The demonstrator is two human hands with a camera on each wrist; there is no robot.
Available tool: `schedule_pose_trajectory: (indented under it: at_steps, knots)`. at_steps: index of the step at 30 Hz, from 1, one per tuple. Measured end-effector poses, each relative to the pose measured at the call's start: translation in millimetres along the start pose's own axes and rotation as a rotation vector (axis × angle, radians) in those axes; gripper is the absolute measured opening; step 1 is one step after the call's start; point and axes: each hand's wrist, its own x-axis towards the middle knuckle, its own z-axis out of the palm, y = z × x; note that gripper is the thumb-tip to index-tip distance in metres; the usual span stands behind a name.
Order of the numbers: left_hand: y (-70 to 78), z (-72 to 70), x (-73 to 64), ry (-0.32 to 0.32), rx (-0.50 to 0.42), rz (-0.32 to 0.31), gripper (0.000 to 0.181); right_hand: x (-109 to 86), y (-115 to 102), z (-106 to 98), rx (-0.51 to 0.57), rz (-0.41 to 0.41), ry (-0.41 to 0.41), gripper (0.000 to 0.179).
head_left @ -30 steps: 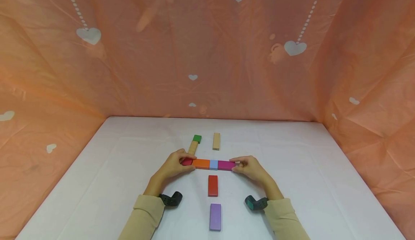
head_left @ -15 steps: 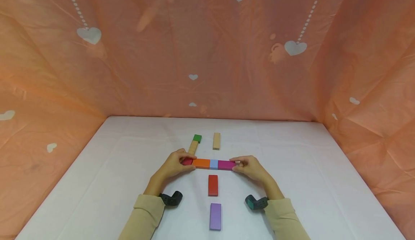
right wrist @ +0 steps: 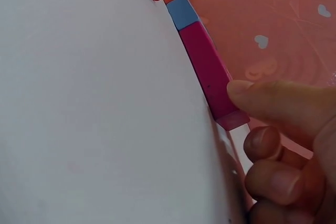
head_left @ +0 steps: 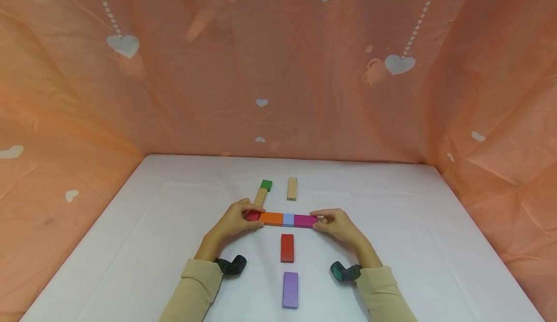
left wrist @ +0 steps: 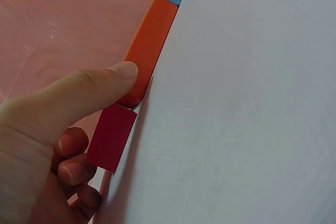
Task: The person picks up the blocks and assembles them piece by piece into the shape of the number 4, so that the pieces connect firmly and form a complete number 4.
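An orange block [head_left: 273, 219], a small light-blue block [head_left: 288, 220] and a magenta block [head_left: 305, 221] form a straight row, end to end. My left hand [head_left: 233, 220] pinches the orange block near its left end, the thumb [left wrist: 123, 70] lying on its near side. Beyond that end, partly behind the hand, a crimson block [left wrist: 111, 136] continues the row. At the opposite end my right hand [head_left: 339, 225] pinches the magenta block between thumb and finger; in the right wrist view its thumb [right wrist: 247, 94] presses on the magenta side. The other right fingers are curled.
A plain wooden block [head_left: 260, 197] runs back from the crimson one to a green block [head_left: 266, 185]. Another plain block [head_left: 292, 189] lies behind the row. Nearer me lie a red block [head_left: 287, 248] and a purple block [head_left: 290, 290] on the white table [head_left: 426, 244].
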Motion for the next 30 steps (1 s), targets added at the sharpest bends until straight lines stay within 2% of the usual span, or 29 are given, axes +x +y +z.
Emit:
schedule_pose_trajectory:
  at_steps: [7, 18, 30]
  knots:
    - [0.2, 1.0, 0.1, 0.000, -0.003, -0.017, 0.031, -0.5, 0.7, -0.1, 0.003, -0.009, 0.004, 0.035]
    - [0.4, -0.1, -0.2, 0.001, -0.013, 0.008, 0.032, 1.0, -1.6, -0.9, 0.025, -0.036, 0.003, 0.035]
    - [-1.1, 0.2, -0.1, 0.007, -0.029, 0.023, 0.031, 6.1, -4.2, 1.3, 0.039, 0.017, 0.025, 0.033]
